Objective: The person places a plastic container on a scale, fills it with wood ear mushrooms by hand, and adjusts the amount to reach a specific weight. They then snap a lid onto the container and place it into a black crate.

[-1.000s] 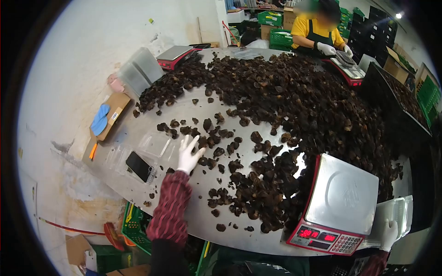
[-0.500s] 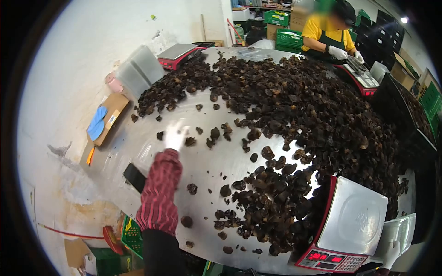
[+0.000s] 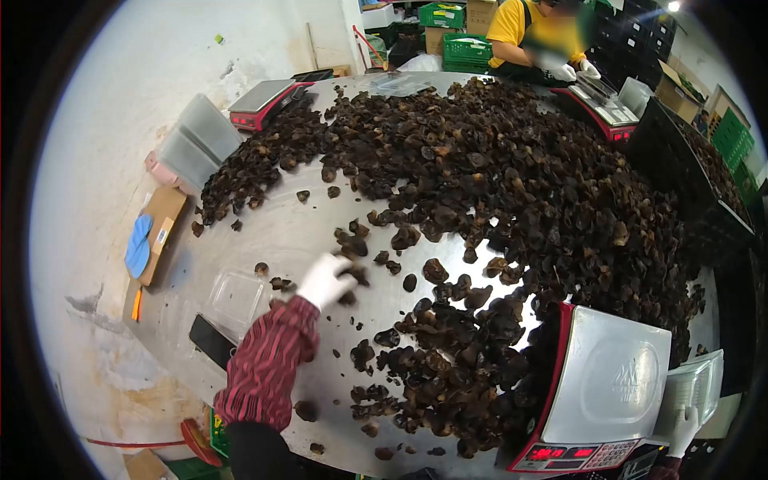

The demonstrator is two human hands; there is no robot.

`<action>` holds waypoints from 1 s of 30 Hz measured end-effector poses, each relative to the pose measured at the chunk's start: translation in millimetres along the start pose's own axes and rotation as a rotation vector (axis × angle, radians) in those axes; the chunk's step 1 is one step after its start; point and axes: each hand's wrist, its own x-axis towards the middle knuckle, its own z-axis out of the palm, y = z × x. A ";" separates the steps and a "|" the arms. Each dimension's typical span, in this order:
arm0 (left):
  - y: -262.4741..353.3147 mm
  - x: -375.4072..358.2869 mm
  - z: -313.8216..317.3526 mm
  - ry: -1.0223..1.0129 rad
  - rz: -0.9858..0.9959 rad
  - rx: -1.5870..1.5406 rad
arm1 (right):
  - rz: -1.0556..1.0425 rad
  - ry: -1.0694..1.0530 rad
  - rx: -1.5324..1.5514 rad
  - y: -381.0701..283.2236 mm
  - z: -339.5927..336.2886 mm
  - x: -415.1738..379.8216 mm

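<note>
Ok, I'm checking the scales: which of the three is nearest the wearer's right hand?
The lower-right scale, beside the clear containers at the right hand; the upper-left scale and upper-right scale by the co-worker stand farther off.

Beyond and right of the white-gloved left hand (image 3: pixel 326 282), dark brown curled pieces (image 3: pixel 480 164) lie heaped on the shiny steel table (image 3: pixel 256 228); left of that hand lies a flat black rectangular phone (image 3: pixel 210 342). Just left of the white-gloved right hand (image 3: pixel 685 432) stands a square red-and-silver metal scale (image 3: pixel 614 368).
</note>
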 end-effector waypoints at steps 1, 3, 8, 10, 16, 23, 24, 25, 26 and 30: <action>5.0 -7.3 19.3 -0.078 0.149 -0.176 | 0.005 0.002 -0.002 0.7 -0.1 -0.4; 63.2 -24.2 11.1 -0.431 0.277 -0.348 | 0.029 -0.016 0.012 2.3 -0.9 -0.7; 46.8 84.8 9.5 0.170 0.341 -0.450 | -0.012 -0.002 0.038 5.0 -0.9 -4.2; 19.2 148.7 22.4 0.498 0.286 -0.313 | -0.010 0.017 0.047 -2.7 -0.2 -7.1; 106.6 216.1 70.2 0.444 0.179 -0.193 | 0.015 0.018 0.012 -23.6 -6.8 -9.6; 181.3 115.9 114.0 -0.071 0.650 -0.140 | 0.024 0.007 0.011 -30.4 -9.3 -11.3; 178.1 98.5 112.4 -0.208 0.691 -0.147 | 0.001 0.013 0.014 -29.3 -7.6 -11.2; 175.7 74.4 107.3 -0.281 0.739 -0.154 | -0.023 0.019 0.017 -29.7 -7.4 -11.0; 180.8 48.1 94.7 -0.365 0.727 -0.134 | -0.020 0.010 0.021 -38.7 -10.0 -11.1; 164.4 -23.7 70.0 -0.100 0.892 0.051 | -0.093 0.069 0.035 -40.6 -7.4 -10.9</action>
